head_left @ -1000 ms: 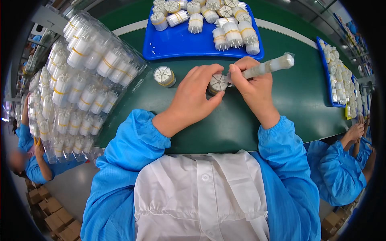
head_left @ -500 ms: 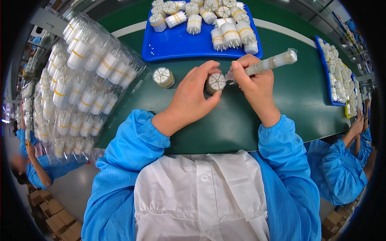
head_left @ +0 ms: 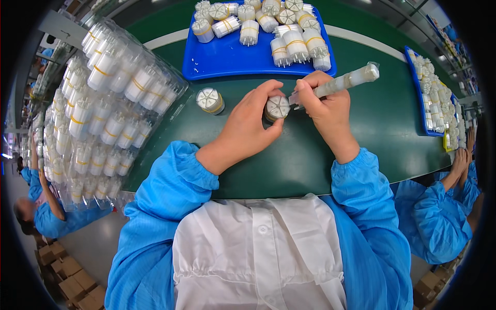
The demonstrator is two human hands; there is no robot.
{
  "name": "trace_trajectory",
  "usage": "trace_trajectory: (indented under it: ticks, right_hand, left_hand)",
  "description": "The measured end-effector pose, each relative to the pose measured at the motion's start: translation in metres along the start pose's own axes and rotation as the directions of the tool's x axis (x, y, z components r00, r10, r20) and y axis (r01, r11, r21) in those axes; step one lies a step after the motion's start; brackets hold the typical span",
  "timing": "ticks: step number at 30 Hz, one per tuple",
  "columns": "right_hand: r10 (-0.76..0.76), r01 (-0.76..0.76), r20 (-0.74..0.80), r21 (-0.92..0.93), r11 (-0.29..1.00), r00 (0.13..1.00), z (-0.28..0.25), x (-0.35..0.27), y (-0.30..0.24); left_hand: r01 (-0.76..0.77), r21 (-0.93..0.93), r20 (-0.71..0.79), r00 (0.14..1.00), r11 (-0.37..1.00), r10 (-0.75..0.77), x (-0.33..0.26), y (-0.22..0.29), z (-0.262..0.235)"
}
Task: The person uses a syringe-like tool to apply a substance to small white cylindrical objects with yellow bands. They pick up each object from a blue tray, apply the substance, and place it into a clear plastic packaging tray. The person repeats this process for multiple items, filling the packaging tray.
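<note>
My left hand (head_left: 248, 116) is curled round a short round bundle of wedge-shaped segments (head_left: 277, 107), standing on the green table. Its thumb and fingers hold the near and far sides, and the segmented top faces up. My right hand (head_left: 328, 106) grips a long pale tool (head_left: 347, 81) with a translucent, wrapped-looking handle that slants up to the right. The tool's flat tip meets the bundle's right edge; its exact kind I cannot make out. Left of my left hand stands a similar bundle (head_left: 210, 101), white-topped, with a yellow band round it.
Beyond my hands a blue tray (head_left: 222, 64) holds several white banded bundles with metal pins. Stacked clear plastic trays (head_left: 173, 101) of similar pieces rise at the left. Another blue tray (head_left: 419, 98) sits at the far right. Co-workers in blue sleeves (head_left: 439, 217) are at both sides.
My hands stay at the same bundle, with only a slight shift of the right hand and tool. At the far left, a co-worker's arms have moved.
</note>
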State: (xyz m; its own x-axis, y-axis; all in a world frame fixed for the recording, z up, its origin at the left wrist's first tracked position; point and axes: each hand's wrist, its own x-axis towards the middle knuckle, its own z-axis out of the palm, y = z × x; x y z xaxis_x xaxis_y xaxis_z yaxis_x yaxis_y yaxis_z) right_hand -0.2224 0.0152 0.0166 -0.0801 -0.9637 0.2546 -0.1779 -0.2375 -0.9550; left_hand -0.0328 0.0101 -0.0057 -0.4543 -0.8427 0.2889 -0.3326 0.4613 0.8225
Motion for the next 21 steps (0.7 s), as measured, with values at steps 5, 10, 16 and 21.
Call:
trace_trajectory:
  ticks: [5, 10, 16, 21]
  right_hand:
    - [-0.09, 0.094, 0.042, -0.099, 0.991, 0.995, -0.002, 0.0, 0.01]
    - [-0.079, 0.086, 0.059, -0.134, 0.987, 0.995, 0.001, 0.001, 0.009]
    - [-0.101, 0.1, -0.042, -0.016, 0.995, 0.994, 0.002, -0.001, 0.008]
    - [-0.121, 0.116, -0.054, -0.085, 0.99, 0.991, -0.004, -0.005, 0.001]
  left_hand:
    - [-0.009, -0.052, 0.048, 0.999, 0.999, 0.011, 0.003, 0.002, 0.0]
    - [-0.019, -0.061, 0.086, 0.996, 0.998, 0.024, 0.005, -0.003, -0.001]
    - [-0.055, 0.039, 0.073, 0.996, 0.998, 0.052, -0.015, 0.007, -0.009]
    - [-0.051, 0.278, -0.126, 0.988, 0.959, 0.09, -0.068, 0.033, -0.036]
